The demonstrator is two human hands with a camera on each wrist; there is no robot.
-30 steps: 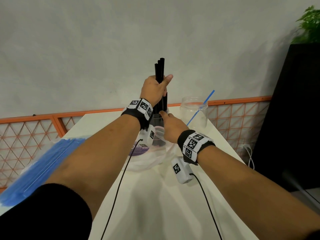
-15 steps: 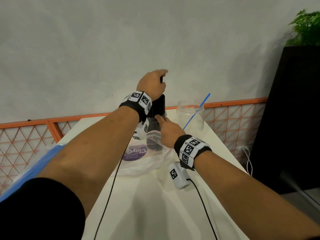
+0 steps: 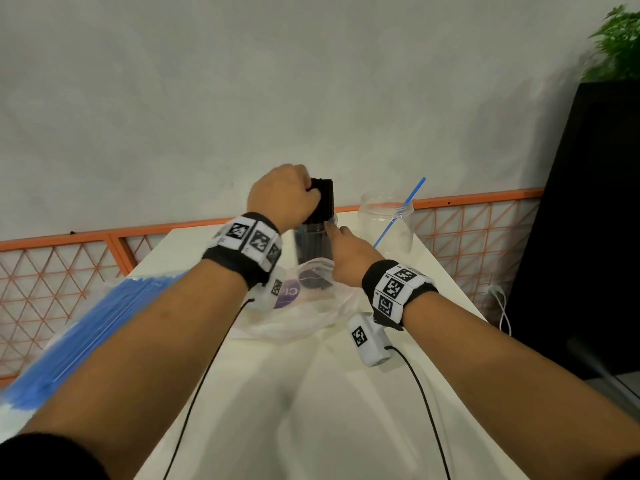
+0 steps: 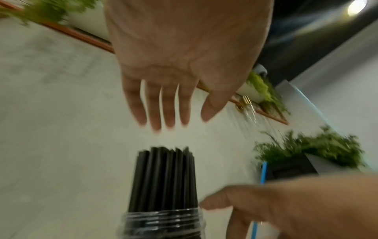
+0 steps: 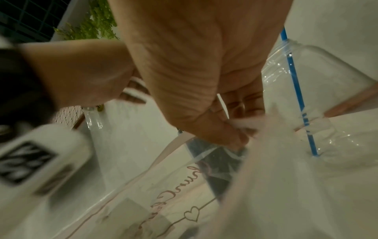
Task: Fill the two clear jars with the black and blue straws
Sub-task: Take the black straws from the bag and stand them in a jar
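Note:
On the white table (image 3: 311, 410) a clear jar (image 3: 311, 244) (image 4: 161, 221) stands packed with black straws (image 3: 323, 202) (image 4: 163, 177), their tops level. My left hand (image 3: 284, 195) (image 4: 169, 113) hovers just over the straw tops, fingers straight, holding nothing. My right hand (image 3: 346, 254) (image 4: 255, 207) (image 5: 204, 113) grips this jar from the right, thumb at its neck. Right of it, a second clear jar (image 3: 377, 220) (image 5: 327, 80) holds one blue straw (image 3: 412, 197) (image 5: 296, 90) that leans right.
A big bundle of blue straws (image 3: 79, 323) lies at the table's left edge. A crumpled clear plastic bag (image 3: 311, 313) lies in front of the jars. An orange lattice fence (image 3: 467, 230) runs behind the table, and a black cabinet (image 3: 588, 237) stands to the right.
The left hand pushed the tall black straws down into the jar, then let go and opened above them. The right hand stayed on the jar.

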